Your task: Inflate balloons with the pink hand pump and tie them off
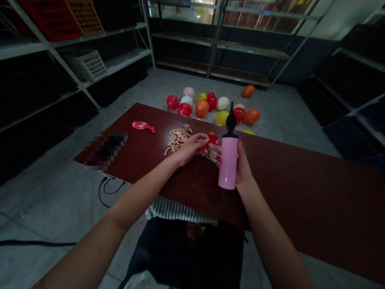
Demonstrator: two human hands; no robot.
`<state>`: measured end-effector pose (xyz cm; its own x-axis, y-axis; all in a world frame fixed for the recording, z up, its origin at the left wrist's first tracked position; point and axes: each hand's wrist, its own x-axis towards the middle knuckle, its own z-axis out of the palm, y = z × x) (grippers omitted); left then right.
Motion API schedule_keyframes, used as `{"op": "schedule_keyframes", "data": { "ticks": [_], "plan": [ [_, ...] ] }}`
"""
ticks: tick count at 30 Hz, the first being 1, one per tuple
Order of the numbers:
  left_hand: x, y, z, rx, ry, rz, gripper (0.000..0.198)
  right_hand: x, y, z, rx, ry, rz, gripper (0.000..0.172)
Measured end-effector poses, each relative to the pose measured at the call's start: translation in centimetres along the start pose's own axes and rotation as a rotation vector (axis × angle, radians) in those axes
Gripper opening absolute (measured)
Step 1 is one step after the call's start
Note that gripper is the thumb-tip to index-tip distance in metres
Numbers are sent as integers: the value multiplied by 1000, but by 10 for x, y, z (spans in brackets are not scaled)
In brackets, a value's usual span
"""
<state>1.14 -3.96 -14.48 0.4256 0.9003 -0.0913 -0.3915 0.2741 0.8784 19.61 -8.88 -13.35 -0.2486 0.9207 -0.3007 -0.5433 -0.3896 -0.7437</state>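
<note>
My left hand (193, 147) is closed, thumb and fingertips pinching a small red balloon (212, 138) that looks limp. In my right hand (243, 165) is a pink hand balloon pump (228, 162), held nearly upright with its black tapered nozzle (231, 120) pointing up. The right fingers wrap behind the pump, and their tips come out on its left side close to the red balloon. Beside my left hand lies a heap of tan, curled strips (179, 137). A flat red-and-white balloon (143, 126) rests farther left on the dark brown table (300, 176).
Several inflated balloons (202, 108) in red, orange, yellow and white lie on the floor beyond the table. A pixelated dark object (106, 150) is at the table's left end, with cables (105, 192) hanging below. Metal shelves (186, 40) and a white crate (90, 64) stand around.
</note>
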Motion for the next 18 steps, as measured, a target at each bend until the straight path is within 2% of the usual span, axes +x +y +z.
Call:
{"op": "schedule_keyframes", "data": {
  "ticks": [2,6,7,12,14,16,18],
  "plan": [
    [0,-4,1,56,-53,-64,24,0,-1,0,1,11,-5,59],
    [1,-7,-2,111,32,-72,30,0,0,-5,-52,85,-87,57],
    [0,-7,-4,135,22,-90,32,0,0,-6,-68,95,-105,58],
    [-8,-2,-6,276,-289,-214,22,-4,2,-4,-118,44,-93,59],
    [-12,3,-5,246,-342,-222,25,-5,2,-4,-127,22,-82,60],
    [-13,7,-7,140,-305,-205,22,-6,1,-6,-115,14,-110,60],
    [-12,14,-12,-30,-184,-139,14,-8,0,-9,-104,-6,-139,61]
  ]
}}
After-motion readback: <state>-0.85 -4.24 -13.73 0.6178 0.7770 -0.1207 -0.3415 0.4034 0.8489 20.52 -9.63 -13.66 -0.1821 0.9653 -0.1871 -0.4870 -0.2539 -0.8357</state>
